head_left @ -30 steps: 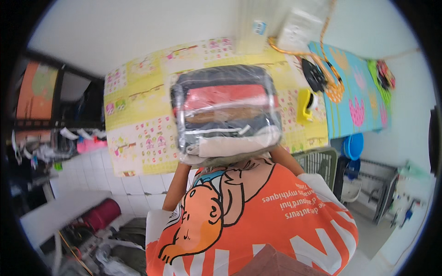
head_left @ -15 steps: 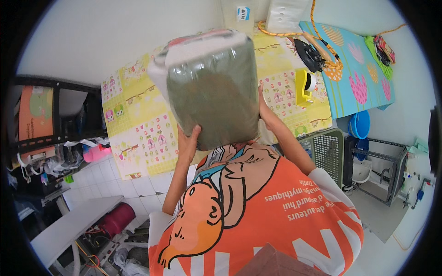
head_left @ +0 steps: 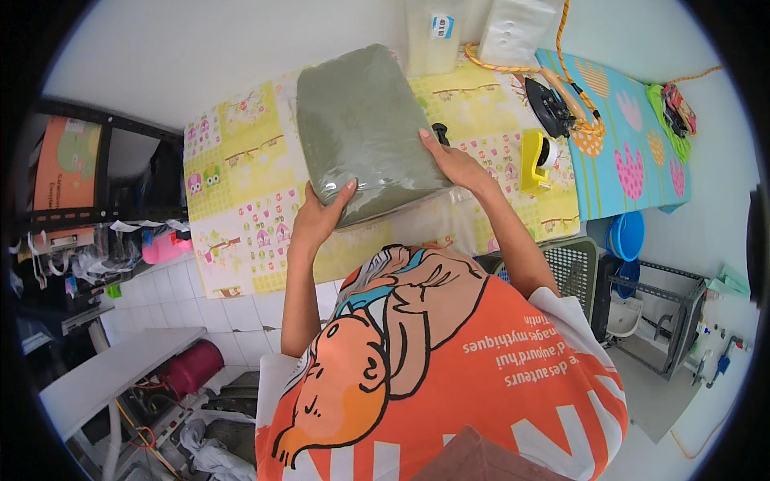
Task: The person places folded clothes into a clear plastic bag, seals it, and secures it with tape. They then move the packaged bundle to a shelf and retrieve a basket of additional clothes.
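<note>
Between my two hands is a plump rectangular pack of folded olive-green cloth (head_left: 365, 120) in clear, shiny plastic. My left hand (head_left: 322, 215) grips its near left corner, thumb on top. My right hand (head_left: 453, 163) holds the right side near the front, thumb also on the upper face. The other fingers are mostly hidden under or beside the pack. It is over a table with a yellow patterned cover (head_left: 241, 208); whether its underside rests fully on the cover I cannot tell. A small black object (head_left: 439, 133) peeks out beside its right edge.
Right of the pack stand a yellow tape dispenser (head_left: 532, 162) and a black iron (head_left: 549, 107) with an orange cord. Behind are a translucent container (head_left: 431, 48) and white plastic sheets (head_left: 513, 34). A green basket (head_left: 571, 268) and blue bucket (head_left: 626, 235) sit lower right; a black shelf (head_left: 103, 172) is left.
The pack has tipped from standing upright toward me to lying flatter, farther over the table. Its plain green face now shows on top. My hands have moved forward with it.
</note>
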The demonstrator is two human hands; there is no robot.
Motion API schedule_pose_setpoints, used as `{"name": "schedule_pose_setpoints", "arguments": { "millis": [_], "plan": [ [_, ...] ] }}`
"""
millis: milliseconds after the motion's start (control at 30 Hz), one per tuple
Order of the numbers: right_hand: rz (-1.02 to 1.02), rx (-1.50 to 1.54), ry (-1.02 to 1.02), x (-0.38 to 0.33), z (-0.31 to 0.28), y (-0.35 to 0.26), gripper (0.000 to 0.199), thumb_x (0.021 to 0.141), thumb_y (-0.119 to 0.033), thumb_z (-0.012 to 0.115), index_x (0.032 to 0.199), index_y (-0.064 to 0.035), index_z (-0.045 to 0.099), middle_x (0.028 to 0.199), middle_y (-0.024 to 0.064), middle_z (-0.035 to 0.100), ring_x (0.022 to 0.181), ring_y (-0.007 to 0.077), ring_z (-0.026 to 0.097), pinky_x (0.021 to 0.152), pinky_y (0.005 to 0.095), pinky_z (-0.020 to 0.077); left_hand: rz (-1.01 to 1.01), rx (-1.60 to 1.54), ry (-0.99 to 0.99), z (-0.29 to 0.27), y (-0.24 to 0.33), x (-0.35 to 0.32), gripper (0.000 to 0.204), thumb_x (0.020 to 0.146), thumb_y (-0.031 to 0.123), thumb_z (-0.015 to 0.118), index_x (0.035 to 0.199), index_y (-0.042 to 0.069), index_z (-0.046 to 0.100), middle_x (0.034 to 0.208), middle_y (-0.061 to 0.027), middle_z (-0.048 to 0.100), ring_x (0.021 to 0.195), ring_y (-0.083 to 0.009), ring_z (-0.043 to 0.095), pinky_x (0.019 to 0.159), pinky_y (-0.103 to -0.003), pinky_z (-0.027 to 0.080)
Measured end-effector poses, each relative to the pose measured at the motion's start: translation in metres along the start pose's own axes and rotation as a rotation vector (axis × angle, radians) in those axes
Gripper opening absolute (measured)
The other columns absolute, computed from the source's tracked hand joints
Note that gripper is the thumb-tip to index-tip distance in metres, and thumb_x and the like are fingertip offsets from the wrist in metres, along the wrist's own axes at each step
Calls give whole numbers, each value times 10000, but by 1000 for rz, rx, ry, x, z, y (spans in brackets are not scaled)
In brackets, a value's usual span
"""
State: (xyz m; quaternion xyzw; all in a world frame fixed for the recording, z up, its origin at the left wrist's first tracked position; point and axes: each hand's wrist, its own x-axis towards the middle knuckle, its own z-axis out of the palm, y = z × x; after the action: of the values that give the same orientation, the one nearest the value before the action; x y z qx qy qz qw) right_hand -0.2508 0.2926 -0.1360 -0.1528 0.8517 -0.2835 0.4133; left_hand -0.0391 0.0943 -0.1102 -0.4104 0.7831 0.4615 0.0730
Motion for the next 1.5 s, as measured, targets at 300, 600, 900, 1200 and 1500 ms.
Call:
{"name": "schedule_pose_setpoints", "arguments": {
  "millis": [300,600,900,1200,1500],
  "plan": [
    [-860,-150,810,-48,15,-61,572,1039,-438,348,1531,-150,303,1574,185,271,1436,464,225,1123,668,164,544,199,688,-15,66,-12,742,973,504,492,1551,111,242,1595,-262,148,1478,-457,102,1088,-721,87],
    [-741,-326,569,11,49,-20,556,1016,-444,418,1502,-177,386,1559,210,304,1436,368,297,1164,473,248,492,526,499,45,43,42,689,978,556,429,1555,215,270,1631,-88,186,1504,-323,143,1125,-673,100],
    [-46,942,-274,60,49,40,821,968,-676,339,1513,-61,332,1526,143,387,1378,258,411,1104,393,371,475,338,503,33,14,35,735,948,565,484,1558,218,265,1636,-70,180,1503,-310,153,1155,-616,101],
    [-41,503,-150,13,51,-35,867,913,-760,364,1424,-71,492,1178,138,582,1021,201,585,906,353,461,443,-297,295,-38,-116,62,624,1005,370,445,1538,89,280,1601,-106,233,1472,-263,220,1186,-406,186],
    [-206,415,-409,59,119,-51,884,930,-736,359,1445,-23,442,1321,211,571,1138,314,588,933,379,446,247,-1333,-132,-166,-211,36,686,994,574,430,1413,34,484,1327,-84,588,1190,-220,578,1022,-369,459]
  ]
}}
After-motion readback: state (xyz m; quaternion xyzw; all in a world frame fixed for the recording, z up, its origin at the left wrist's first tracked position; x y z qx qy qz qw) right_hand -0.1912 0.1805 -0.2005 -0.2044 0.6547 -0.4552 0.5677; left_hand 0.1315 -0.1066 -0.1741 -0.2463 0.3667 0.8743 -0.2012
